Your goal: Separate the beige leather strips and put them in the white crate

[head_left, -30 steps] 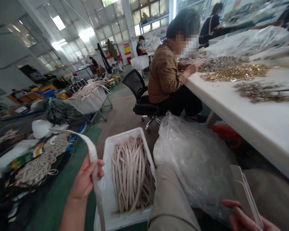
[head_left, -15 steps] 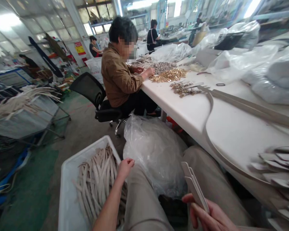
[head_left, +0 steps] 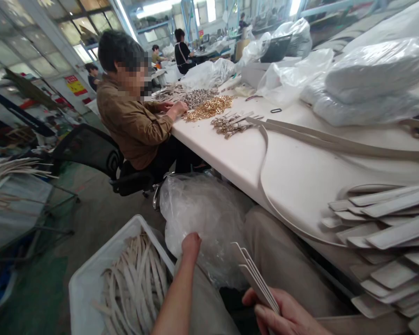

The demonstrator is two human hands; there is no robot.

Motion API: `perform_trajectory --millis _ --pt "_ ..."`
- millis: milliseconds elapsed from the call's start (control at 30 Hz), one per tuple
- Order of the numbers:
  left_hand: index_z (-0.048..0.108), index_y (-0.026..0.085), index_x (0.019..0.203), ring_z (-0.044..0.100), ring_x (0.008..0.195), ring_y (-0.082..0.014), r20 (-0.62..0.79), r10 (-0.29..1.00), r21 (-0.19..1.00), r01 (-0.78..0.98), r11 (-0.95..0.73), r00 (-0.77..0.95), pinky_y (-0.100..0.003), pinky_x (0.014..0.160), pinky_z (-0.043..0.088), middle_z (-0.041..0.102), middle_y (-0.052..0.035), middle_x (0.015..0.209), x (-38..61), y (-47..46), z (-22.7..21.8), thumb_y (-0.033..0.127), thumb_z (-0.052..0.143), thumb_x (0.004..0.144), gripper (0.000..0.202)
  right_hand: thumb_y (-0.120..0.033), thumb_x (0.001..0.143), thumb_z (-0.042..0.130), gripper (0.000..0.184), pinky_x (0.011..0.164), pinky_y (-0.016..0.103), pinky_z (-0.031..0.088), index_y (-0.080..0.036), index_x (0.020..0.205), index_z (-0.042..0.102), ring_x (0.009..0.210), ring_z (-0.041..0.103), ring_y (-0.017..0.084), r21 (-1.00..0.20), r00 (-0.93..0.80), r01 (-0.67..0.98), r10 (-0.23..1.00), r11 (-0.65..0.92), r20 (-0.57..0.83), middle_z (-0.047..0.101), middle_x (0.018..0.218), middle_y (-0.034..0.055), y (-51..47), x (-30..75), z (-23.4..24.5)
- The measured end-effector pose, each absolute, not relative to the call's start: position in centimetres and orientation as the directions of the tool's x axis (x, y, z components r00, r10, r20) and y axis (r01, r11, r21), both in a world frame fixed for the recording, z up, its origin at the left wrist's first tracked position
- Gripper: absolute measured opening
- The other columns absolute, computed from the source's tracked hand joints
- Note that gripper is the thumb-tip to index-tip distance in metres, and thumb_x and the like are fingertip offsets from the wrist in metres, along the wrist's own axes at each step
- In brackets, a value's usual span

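Observation:
My right hand (head_left: 286,316) is closed on a thin stack of beige strap ends (head_left: 254,277), low over my lap. My left hand (head_left: 191,244) reaches down beside my left knee toward a clear plastic bag (head_left: 202,218); its fingers are curled out of sight. A white crate (head_left: 91,279) full of beige straps (head_left: 136,284) sits on the floor just left of that arm. A long beige strap (head_left: 265,190) hangs in a loop off the white table's (head_left: 300,167) edge.
Several cut strap pieces (head_left: 384,228) lie fanned on the table at right. A seated person in a brown jacket (head_left: 132,125) sorts gold and silver buckles (head_left: 209,107) farther along. Plastic bags (head_left: 370,83) pile at the back. A cart of straps (head_left: 7,186) stands left.
My view swung right from the floor to the table. My left hand let go of the white strap it held up and dropped beside my knee. My right hand kept its strap ends.

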State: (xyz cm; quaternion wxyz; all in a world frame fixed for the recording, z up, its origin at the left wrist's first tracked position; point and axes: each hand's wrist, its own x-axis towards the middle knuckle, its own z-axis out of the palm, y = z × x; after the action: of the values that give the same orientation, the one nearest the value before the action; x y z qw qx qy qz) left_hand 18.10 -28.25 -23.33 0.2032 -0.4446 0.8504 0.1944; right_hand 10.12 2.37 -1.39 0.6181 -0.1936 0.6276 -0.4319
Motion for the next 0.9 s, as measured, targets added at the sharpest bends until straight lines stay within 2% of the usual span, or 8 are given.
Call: perform_trajectory --millis 200,300,400,467,600,700,800,900 --pt "0.065 0.016 0.124 0.067 0.115 -0.0257 -0.538 -0.607 0.163 -0.778 0.607 -0.585 -0.051 0.103 0.052 0.071 -0.0105 0.123 19.9 -27.3 -22.8 0.045 0.063 0.096 0.041 -0.064 0.086 0.055 0.056 0.042 0.017 0.032 -0.016 0.114 0.059 0.047 0.039 0.007 -0.807 -0.132 0.328 -0.822 0.492 -0.554 0.057 0.070 -0.0027 2.2 10.1 -2.0" --pt "0.069 0.016 0.115 0.066 0.116 -0.0253 -0.547 -0.565 0.176 -0.745 0.643 -0.617 -0.051 0.105 0.050 0.072 -0.0097 0.121 19.2 -26.1 -22.9 0.044 0.066 0.094 0.035 -0.055 0.088 0.056 0.046 0.040 0.016 0.032 -0.015 0.110 0.060 0.044 0.039 0.006 -0.815 -0.124 0.327 -0.833 0.478 -0.539 0.057 0.067 -0.0035 2.3 10.2 -2.2" --pt "0.071 0.016 0.104 0.068 0.111 -0.0239 -0.524 -0.593 0.180 -0.761 0.624 -0.611 -0.051 0.106 0.049 0.074 -0.0088 0.113 18.9 -25.3 -22.7 0.042 0.060 0.098 0.029 -0.059 0.088 0.054 0.050 0.038 0.015 0.030 -0.015 0.111 0.059 0.041 0.038 0.005 -0.825 -0.135 0.348 -0.847 0.445 -0.514 0.058 0.066 -0.0036 2.6 10.2 -2.3" --pt "0.071 0.016 0.106 0.068 0.110 -0.0237 -0.483 -0.635 0.211 -0.785 0.583 -0.602 -0.050 0.105 0.049 0.074 -0.0091 0.113 19.4 -25.3 -22.1 0.042 0.058 0.099 0.031 -0.066 0.087 0.054 0.058 0.039 0.016 0.029 -0.014 0.113 0.058 0.040 0.038 0.005 -0.823 -0.142 0.380 -0.853 0.421 -0.502 0.060 0.067 -0.0033 2.8 10.0 -2.4" --pt "0.072 0.016 0.108 0.066 0.116 -0.0245 -0.345 -0.736 0.346 -0.808 0.476 -0.582 -0.045 0.108 0.046 0.074 -0.0132 0.119 22.2 -25.6 -19.7 0.032 0.048 0.101 0.030 -0.073 0.084 0.057 0.065 0.040 0.016 0.029 -0.015 0.113 0.058 0.040 0.037 0.005 -0.810 -0.150 0.420 -0.849 0.409 -0.506 0.059 0.067 -0.0038 2.8 9.9 -2.7" --pt "0.076 0.018 0.102 0.064 0.121 -0.0262 -0.240 -0.794 0.502 -0.772 0.391 -0.558 -0.040 0.111 0.043 0.073 -0.0145 0.124 25.5 -25.0 -17.4 0.030 0.043 0.095 0.036 -0.074 0.084 0.056 0.065 0.040 0.017 0.029 -0.015 0.111 0.058 0.040 0.036 0.005 -0.820 -0.150 0.399 -0.853 0.411 -0.500 0.060 0.068 -0.0035 2.6 9.9 -2.8" --pt "0.077 0.017 0.103 0.065 0.120 -0.0291 -0.201 -0.832 0.654 -0.703 0.279 -0.517 -0.041 0.110 0.045 0.075 -0.0134 0.122 29.0 -23.5 -15.5 0.040 0.047 0.090 0.040 -0.074 0.084 0.056 0.065 0.040 0.018 0.029 -0.015 0.110 0.058 0.040 0.037 0.005 -0.828 -0.149 0.381 -0.856 0.412 -0.495 0.059 0.068 -0.0034 2.5 10.0 -2.7" --pt "0.078 0.018 0.092 0.072 0.098 -0.0309 -0.252 -0.846 0.755 -0.642 0.131 -0.469 -0.041 0.092 0.055 0.080 -0.0113 0.097 31.8 -21.4 -13.9 0.058 0.054 0.086 0.048 -0.073 0.083 0.058 0.063 0.040 0.019 0.028 -0.015 0.108 0.059 0.039 0.037 0.005 -0.821 -0.159 0.366 -0.840 0.437 -0.518 0.059 0.067 -0.0035 2.2 10.1 -2.4"
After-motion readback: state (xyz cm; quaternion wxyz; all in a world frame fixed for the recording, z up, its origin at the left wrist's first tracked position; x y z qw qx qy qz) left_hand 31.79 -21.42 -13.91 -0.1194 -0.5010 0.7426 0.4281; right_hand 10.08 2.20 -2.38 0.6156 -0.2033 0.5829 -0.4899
